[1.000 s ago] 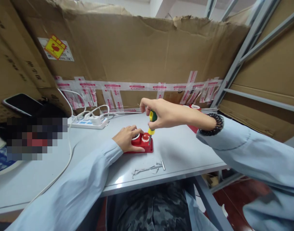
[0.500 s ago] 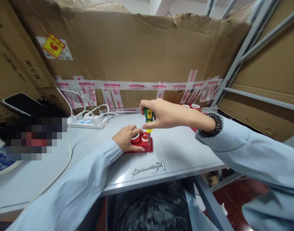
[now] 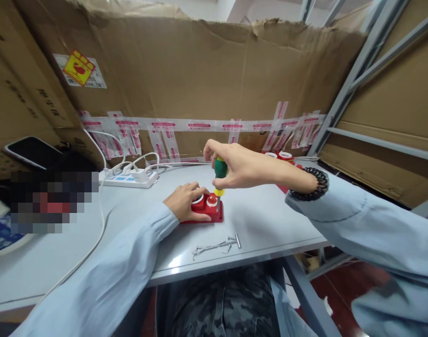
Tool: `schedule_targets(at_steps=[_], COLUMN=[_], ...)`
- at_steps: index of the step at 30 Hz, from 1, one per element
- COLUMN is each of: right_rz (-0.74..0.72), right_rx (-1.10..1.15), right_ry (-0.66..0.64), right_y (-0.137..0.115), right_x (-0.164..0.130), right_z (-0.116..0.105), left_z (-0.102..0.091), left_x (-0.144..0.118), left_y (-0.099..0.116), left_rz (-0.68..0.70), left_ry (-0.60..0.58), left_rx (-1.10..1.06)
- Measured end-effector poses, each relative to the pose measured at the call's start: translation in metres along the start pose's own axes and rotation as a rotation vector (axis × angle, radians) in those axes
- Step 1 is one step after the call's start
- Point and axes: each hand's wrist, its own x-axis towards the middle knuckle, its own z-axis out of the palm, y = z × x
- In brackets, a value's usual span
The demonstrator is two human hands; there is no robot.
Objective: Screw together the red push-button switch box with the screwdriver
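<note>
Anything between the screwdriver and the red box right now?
Nothing visible. The right hand holds the screwdriver with its shaft reaching down to the red box, near its right end; the left hand grips the box farther left, beside that path. Loose metal parts lie nearer the wearer, out of the way.

left hand clasping red box on worktop, right hand gripping green-yellow screwdriver, shaft down at box's right end, metal parts nearer, power strip back left

On our counter: button box; metal pieces before it, power strip behind left, cardboard behind all.
</note>
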Motion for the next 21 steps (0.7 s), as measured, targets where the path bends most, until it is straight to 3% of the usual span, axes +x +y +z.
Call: schedule_targets(at_steps=[4, 9, 14, 21], right_rz=[0.032, 0.010, 0.054, -0.006], right_rx=[-0.059, 0.024, -0.088, -0.015], right_ry=[0.065, 0.011, 0.111, -0.023], right_y=[-0.001, 0.001, 0.006, 0.002], right_x=[-0.001, -0.003, 0.000, -0.006], right_z=[0.000, 0.001, 0.007, -0.007], left_z=[-0.001, -0.001, 0.000, -0.001], left_x=[0.000, 0.000, 0.000, 0.000], left_y=[0.001, 0.001, 0.000, 0.002], left_rz=[-0.004, -0.007, -0.007, -0.013], left_ry=[-0.005, -0.008, -0.005, -0.012], left_rx=[0.007, 0.005, 0.012, 0.009])
